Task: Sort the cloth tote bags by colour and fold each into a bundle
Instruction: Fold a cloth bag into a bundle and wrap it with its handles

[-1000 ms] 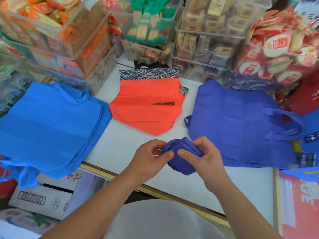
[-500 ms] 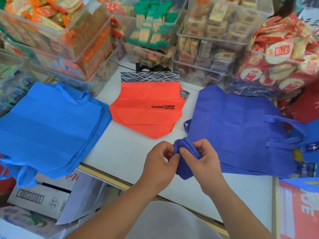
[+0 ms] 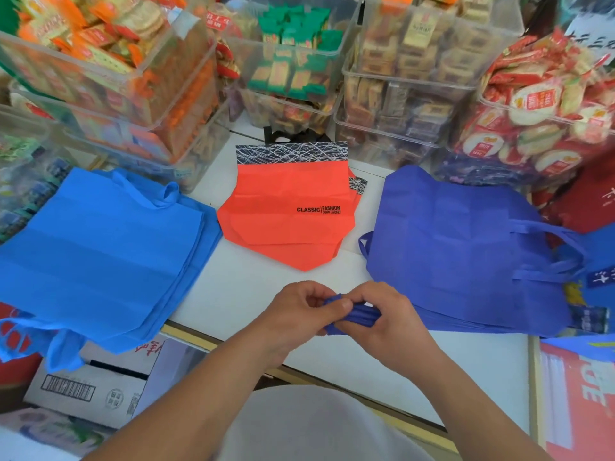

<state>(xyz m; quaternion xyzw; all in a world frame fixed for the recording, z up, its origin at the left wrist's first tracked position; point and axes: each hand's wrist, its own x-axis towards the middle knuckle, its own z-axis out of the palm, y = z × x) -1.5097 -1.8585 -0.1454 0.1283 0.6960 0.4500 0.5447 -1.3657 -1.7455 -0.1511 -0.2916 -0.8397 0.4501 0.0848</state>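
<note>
Both hands are holding one dark blue tote bag, squeezed into a small roll. It is sitting just over the tabletop, at the 6 o'clock side near the front edge.

The left hand is pinching the left end of the roll in a narrow grip, thumb against fingers. The right hand is curling its fingers around the right part, so its grip is full of cloth. The roll's long side is running from 9 o'clock to 3 o'clock, with one hand at each end.

I think the person is tucking in the last bit to finish this bundle.

The dark blue pile is lying at 2 o'clock from the hands, just beside the right hand. That hand is looking like the nearer one for putting the bundle with its own colour. The light blue pile is lying at 9 o'clock, well apart from the hands. The orange bags are lying at 12 o'clock, between the two blue piles. Clear snack boxes are standing behind them all.
</note>
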